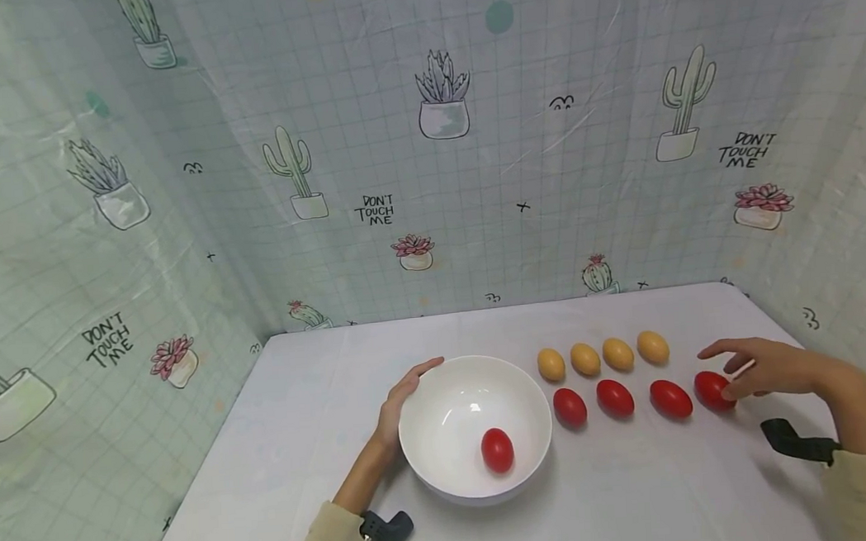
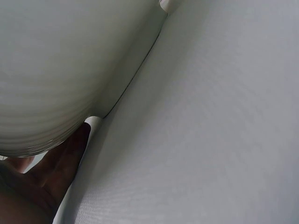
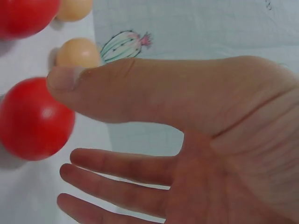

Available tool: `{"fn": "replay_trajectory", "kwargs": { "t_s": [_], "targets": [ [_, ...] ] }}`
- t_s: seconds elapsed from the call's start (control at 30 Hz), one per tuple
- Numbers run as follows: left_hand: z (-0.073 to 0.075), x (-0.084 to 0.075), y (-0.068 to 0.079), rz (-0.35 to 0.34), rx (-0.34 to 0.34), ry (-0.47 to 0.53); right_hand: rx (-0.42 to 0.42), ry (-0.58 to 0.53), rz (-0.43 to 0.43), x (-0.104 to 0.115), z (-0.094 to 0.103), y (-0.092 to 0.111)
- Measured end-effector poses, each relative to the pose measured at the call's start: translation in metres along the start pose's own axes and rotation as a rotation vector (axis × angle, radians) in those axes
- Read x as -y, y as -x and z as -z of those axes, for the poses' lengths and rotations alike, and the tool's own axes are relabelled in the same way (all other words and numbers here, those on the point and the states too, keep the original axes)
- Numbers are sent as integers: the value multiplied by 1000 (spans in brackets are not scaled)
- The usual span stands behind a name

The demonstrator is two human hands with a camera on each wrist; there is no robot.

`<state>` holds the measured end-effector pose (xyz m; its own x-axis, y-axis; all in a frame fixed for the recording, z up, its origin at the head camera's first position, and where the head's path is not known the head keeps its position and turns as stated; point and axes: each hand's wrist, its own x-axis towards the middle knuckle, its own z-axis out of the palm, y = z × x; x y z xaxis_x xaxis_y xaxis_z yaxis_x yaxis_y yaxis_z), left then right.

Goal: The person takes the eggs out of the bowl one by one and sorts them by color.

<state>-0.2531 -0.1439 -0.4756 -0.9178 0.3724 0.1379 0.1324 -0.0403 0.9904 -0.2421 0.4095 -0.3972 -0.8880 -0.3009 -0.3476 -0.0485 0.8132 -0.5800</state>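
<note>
A white bowl [image 1: 430, 419] stands on the table with one red egg [image 1: 498, 450] inside it. My left hand [image 1: 397, 405] holds the bowl's left side, its fingers round the outer wall; the left wrist view shows part of that hand [image 2: 60, 163] against the bowl's curved outside [image 2: 46, 93]. Over the rightmost red egg [image 1: 711, 391] in the front row hovers my right hand [image 1: 770, 367], fingers spread apart. In the right wrist view its thumb [image 3: 117, 91] overlaps the edge of a red egg [image 3: 35, 121]; whether they touch I cannot tell.
Other red eggs [image 1: 670, 399] lie in a row right of the bowl. Behind them runs a row of several yellow eggs [image 1: 618, 354]. A cactus-print cloth [image 1: 487, 176] hangs around the white table [image 1: 655, 489] at the back and sides.
</note>
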Motion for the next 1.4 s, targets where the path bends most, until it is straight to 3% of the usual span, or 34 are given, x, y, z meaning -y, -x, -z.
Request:
{"fn": "replay_trajectory", "kwargs": {
  "t_s": [0.3,0.87,1.1,1.4],
  "targets": [
    [2,1,-1,14,-5,-2,-160,133,93,27,3,12],
    [4,0,-3,55,-17,-8,-333,140,322,97,-14,12],
    [3,1,-4,45,-5,-44,-322,120,426,134,-29,5],
    [3,-1,-2,46,-22,-30,-146,109,499,201,-46,-19]
  ]
}}
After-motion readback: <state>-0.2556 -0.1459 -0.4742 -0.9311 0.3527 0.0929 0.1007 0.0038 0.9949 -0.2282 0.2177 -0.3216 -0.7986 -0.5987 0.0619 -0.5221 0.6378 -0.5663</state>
